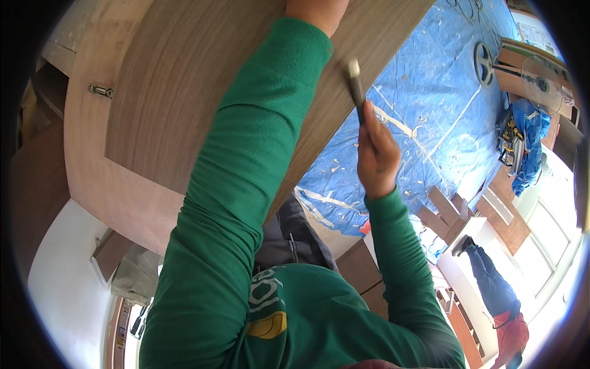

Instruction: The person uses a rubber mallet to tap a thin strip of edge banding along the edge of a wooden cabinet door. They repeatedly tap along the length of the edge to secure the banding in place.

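Note:
A large brown wood-grain board (166,92) lies on a paler plywood sheet (92,141), in front of me. My left arm reaches across the board to the top edge of the view. Only the wrist and back of my left hand (316,13) show there; its fingers are cut off. At the board's right edge, my right hand (378,154) is closed around a slim tool (356,86) with a dark shaft and a pale end. That pale end points up over the board; the tool's exact kind is unclear.
Blue tarpaulin (424,80) with tape strips and scraps covers the floor at right. A metal hinge (100,91) sits on the plywood at left. Farther right are a fan (542,85), a blue tool bag (525,144), wood offcuts (444,209) and another person (498,295).

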{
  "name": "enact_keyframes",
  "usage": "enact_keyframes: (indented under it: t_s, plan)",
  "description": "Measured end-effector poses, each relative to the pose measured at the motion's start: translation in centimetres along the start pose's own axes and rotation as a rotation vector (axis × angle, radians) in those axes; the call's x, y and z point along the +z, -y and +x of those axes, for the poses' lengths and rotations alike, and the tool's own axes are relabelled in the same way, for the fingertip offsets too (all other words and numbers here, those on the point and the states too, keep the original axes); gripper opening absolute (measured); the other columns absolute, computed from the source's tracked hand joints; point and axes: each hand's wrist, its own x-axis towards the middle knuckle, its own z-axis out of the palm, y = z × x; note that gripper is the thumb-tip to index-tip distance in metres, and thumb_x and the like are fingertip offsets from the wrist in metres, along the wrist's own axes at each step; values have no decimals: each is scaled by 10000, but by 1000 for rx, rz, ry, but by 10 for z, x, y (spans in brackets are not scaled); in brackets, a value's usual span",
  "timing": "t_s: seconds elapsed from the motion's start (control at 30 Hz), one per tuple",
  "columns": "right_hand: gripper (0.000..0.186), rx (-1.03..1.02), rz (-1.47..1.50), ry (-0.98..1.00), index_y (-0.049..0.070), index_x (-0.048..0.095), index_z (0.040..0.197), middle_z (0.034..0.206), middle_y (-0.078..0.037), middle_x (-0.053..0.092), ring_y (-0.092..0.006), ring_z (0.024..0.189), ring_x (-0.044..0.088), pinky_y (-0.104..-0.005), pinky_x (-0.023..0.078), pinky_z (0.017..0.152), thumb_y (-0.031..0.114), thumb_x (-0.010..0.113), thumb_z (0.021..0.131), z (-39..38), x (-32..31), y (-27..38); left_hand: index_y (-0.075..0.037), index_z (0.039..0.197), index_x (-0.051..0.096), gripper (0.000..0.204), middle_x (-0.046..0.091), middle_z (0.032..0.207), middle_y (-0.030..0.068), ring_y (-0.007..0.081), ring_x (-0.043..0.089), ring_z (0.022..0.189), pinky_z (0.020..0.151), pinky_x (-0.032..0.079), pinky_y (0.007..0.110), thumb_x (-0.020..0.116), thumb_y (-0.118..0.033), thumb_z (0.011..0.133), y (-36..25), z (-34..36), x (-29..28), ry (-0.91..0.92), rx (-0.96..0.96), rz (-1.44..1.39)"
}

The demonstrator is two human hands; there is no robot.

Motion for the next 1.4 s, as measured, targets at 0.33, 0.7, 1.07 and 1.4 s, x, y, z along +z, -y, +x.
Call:
enact_keyframes:
  t_s: [0.33,0.7,1.07,1.4]
  plan:
    - [508,20,-2,-53,81,649,1410,752,-86,552,-152,671,516,-277,470,670,-98,642,934,-21,-1,1,2,1144,659,475,618,723,31,109,572,656,640,464,247,470,-428,1074,-3,0,0,9,-13,-38]
    - [508,27,4,-57,89,650,1411,738,-102,536,-165,674,533,-289,487,686,-93,626,937,-26,2,4,3,1143,659,506,618,722,34,111,574,652,631,462,242,460,-457,1075,1,-2,0,15,24,20]
    - [462,14,-17,-87,102,653,1408,723,-105,526,-163,659,520,-296,483,667,-45,630,971,-13,0,2,0,1159,665,531,625,749,32,111,573,658,646,466,243,474,-486,1066,3,-2,2,-32,-4,37]
    - [456,-24,2,-106,118,650,1413,715,-96,513,-148,631,484,-285,455,628,-23,630,980,34,1,4,15,1152,665,550,624,750,40,124,593,672,663,484,258,452,-487,1072,4,2,-3,6,58,96]
